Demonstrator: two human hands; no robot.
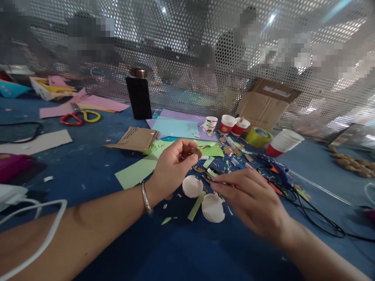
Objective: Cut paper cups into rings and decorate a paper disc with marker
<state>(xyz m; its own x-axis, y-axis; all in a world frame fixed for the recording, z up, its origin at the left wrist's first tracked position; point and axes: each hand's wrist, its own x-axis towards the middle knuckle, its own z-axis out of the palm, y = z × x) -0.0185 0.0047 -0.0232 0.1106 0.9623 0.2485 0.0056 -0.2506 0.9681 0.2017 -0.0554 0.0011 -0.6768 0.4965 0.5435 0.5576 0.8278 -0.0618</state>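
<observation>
My left hand (175, 164), with a silver bangle at the wrist, pinches a small round brown cardboard piece (195, 153) between thumb and fingers above the scraps. Its other fingers curl behind the piece. My right hand (249, 195) reaches in from the right with fingers stretched out. Its fingertips are at some brown and dark scraps (208, 177); whether they touch them is unclear. Below the hands lie a white paper disc (192, 186) and a second white disc (213, 208) with a ragged edge. A green paper strip (197, 206) lies between them.
Paper cups (227, 125), yellow tape (259, 137) and stacked cups (284, 143) stand behind. A blue glue gun (283, 173) with black cable lies right. Further left are a black bottle (139, 97), folded cardboard (137, 139) and scissors (80, 116). Perforated metal (175, 50) rises behind.
</observation>
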